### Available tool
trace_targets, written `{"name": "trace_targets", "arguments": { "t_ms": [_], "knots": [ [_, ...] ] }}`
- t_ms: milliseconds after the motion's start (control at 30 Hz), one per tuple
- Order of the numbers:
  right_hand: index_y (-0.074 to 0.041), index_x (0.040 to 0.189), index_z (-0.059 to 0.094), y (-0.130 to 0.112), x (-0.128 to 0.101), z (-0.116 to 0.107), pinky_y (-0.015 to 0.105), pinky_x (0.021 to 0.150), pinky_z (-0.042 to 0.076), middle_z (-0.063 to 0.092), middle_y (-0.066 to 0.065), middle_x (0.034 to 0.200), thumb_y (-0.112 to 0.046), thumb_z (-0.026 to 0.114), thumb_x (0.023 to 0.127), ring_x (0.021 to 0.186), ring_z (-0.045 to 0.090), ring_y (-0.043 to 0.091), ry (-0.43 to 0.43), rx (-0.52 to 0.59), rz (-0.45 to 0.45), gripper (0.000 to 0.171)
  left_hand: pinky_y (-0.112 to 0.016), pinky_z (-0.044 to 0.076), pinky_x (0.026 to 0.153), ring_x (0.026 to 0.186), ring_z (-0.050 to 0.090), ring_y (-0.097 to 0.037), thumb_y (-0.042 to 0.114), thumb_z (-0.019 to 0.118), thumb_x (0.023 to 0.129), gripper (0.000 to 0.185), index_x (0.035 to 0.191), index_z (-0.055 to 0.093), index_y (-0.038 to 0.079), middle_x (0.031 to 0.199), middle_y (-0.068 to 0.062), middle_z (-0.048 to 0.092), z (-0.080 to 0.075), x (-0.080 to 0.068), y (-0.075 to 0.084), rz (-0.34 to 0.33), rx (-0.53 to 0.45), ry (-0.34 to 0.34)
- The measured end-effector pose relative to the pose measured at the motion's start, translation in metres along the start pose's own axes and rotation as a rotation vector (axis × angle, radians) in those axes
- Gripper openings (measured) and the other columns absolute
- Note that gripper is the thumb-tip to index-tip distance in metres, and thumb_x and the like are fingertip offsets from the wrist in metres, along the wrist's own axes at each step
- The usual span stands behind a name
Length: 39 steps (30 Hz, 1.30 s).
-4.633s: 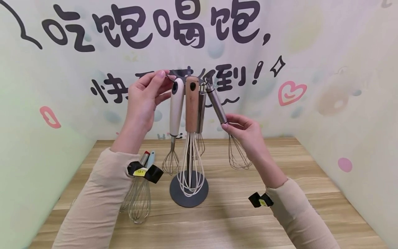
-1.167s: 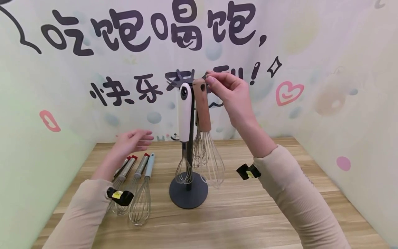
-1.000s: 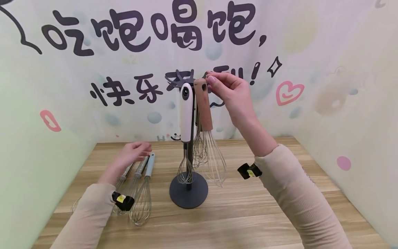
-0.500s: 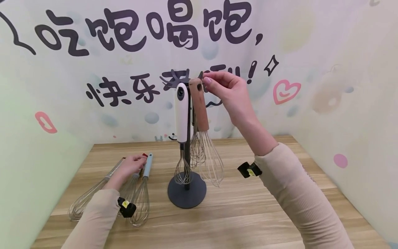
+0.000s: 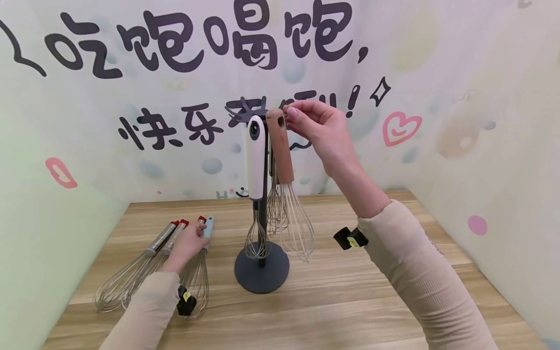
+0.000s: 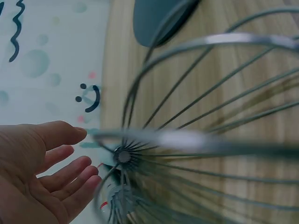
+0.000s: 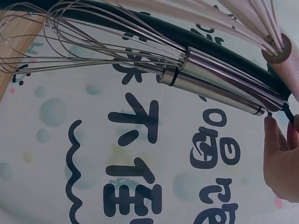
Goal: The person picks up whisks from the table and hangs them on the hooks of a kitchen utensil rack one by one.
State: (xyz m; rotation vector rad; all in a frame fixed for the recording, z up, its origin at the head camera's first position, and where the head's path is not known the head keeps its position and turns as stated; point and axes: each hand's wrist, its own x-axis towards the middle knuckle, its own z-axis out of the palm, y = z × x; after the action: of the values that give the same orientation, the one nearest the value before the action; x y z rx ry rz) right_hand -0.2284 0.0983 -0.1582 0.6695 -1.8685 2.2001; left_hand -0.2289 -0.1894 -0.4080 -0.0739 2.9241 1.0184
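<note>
A dark rack (image 5: pixel 261 270) on a round base holds several hanging whisks: a white-handled one (image 5: pixel 255 155), a wood-handled one (image 5: pixel 280 148) and steel-handled ones (image 7: pixel 219 81) behind them. My right hand (image 5: pixel 292 113) is up at the rack's hooks, thumb and forefinger pinching the hanging loop of a steel-handled whisk. My left hand (image 5: pixel 190 240) lies low on the table over loose whisks, beside the blue-handled whisk (image 5: pixel 208 225). In the left wrist view its fingers (image 6: pixel 70 170) are relaxed and hold nothing, with whisk wires (image 6: pixel 196 140) close in front.
Two red-capped steel whisks (image 5: pixel 164 239) lie on the wooden table (image 5: pixel 350 301) left of my left hand, wires toward me. Decorated walls close in the table at the back and both sides.
My left hand dropped from above the loose whisks onto the table and slid toward me, uncovering the red-capped handles. My right hand stayed at the rack's top.
</note>
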Motion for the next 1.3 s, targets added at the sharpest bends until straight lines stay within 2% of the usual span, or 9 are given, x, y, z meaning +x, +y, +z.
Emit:
{"name": "trace_targets", "arguments": {
  "t_ms": [133, 267, 433, 667, 800, 933, 1067, 1300],
  "knots": [
    [-0.002, 0.095, 0.065, -0.001, 0.000, 0.000, 0.026, 0.087, 0.057, 0.070, -0.007, 0.081, -0.001, 0.059, 0.092, 0.078, 0.067, 0.004, -0.007, -0.015, 0.007, 0.007, -0.048, 0.054, 0.083, 0.108, 0.058, -0.046, 0.005, 0.061, 0.085, 0.043, 0.124, 0.051, -0.012, 0.118, -0.034, 0.057, 0.004, 0.000, -0.001, -0.003, 0.005, 0.011],
    [0.003, 0.098, 0.064, -0.001, 0.001, -0.001, 0.027, 0.091, 0.056, 0.069, -0.007, 0.081, -0.001, 0.059, 0.091, 0.079, 0.067, 0.004, -0.009, -0.020, 0.013, 0.009, -0.049, 0.052, 0.086, 0.109, 0.057, -0.045, 0.004, 0.061, 0.085, 0.043, 0.123, 0.051, -0.012, 0.119, -0.034, 0.057, 0.009, 0.000, -0.005, -0.003, 0.001, 0.008],
    [0.007, 0.100, 0.063, -0.002, 0.002, -0.001, 0.025, 0.089, 0.056, 0.068, -0.004, 0.083, -0.001, 0.060, 0.091, 0.080, 0.067, 0.006, -0.003, -0.018, 0.022, 0.013, -0.048, 0.051, 0.086, 0.111, 0.055, -0.044, 0.002, 0.061, 0.083, 0.047, 0.126, 0.050, -0.013, 0.123, -0.035, 0.052, 0.012, 0.001, -0.008, -0.008, -0.019, -0.002],
    [0.000, 0.094, 0.065, -0.001, 0.004, -0.004, 0.026, 0.090, 0.056, 0.068, -0.001, 0.085, -0.002, 0.060, 0.091, 0.084, 0.067, 0.007, -0.013, -0.009, 0.036, 0.006, -0.049, 0.053, 0.084, 0.105, 0.059, -0.043, 0.000, 0.063, 0.080, 0.050, 0.126, 0.050, -0.014, 0.121, -0.037, 0.055, 0.014, 0.000, -0.006, -0.002, 0.026, 0.007],
    [-0.004, 0.092, 0.064, 0.000, 0.008, -0.008, 0.020, 0.087, 0.055, 0.068, -0.003, 0.088, -0.003, 0.058, 0.093, 0.084, 0.066, 0.006, -0.037, -0.012, 0.058, 0.006, -0.050, 0.052, 0.087, 0.109, 0.058, -0.044, 0.000, 0.064, 0.079, 0.052, 0.127, 0.050, -0.014, 0.125, -0.037, 0.054, 0.014, 0.000, -0.004, -0.008, 0.043, 0.010],
    [-0.006, 0.094, 0.061, 0.001, 0.012, -0.013, 0.017, 0.085, 0.054, 0.067, -0.004, 0.092, -0.004, 0.054, 0.095, 0.091, 0.065, 0.006, -0.081, -0.026, 0.077, 0.008, -0.050, 0.052, 0.086, 0.107, 0.059, -0.044, -0.001, 0.065, 0.078, 0.052, 0.126, 0.050, -0.014, 0.124, -0.036, 0.055, 0.015, 0.000, -0.005, 0.007, 0.065, 0.019],
    [-0.004, 0.096, 0.059, 0.000, 0.014, -0.016, 0.016, 0.085, 0.054, 0.067, -0.001, 0.098, -0.004, 0.051, 0.097, 0.098, 0.065, 0.009, -0.118, 0.012, 0.107, 0.008, -0.051, 0.053, 0.087, 0.107, 0.059, -0.044, -0.002, 0.065, 0.079, 0.051, 0.127, 0.050, -0.014, 0.125, -0.036, 0.055, 0.017, 0.000, -0.005, 0.009, 0.081, 0.021],
    [-0.004, 0.099, 0.061, -0.001, 0.014, -0.018, 0.017, 0.083, 0.055, 0.068, -0.002, 0.096, -0.005, 0.052, 0.096, 0.091, 0.066, 0.008, -0.118, 0.041, 0.141, 0.010, -0.049, 0.054, 0.085, 0.104, 0.061, -0.043, -0.002, 0.065, 0.078, 0.052, 0.126, 0.050, -0.014, 0.124, -0.036, 0.055, 0.019, 0.001, -0.008, 0.011, 0.086, 0.027]
  ]
}}
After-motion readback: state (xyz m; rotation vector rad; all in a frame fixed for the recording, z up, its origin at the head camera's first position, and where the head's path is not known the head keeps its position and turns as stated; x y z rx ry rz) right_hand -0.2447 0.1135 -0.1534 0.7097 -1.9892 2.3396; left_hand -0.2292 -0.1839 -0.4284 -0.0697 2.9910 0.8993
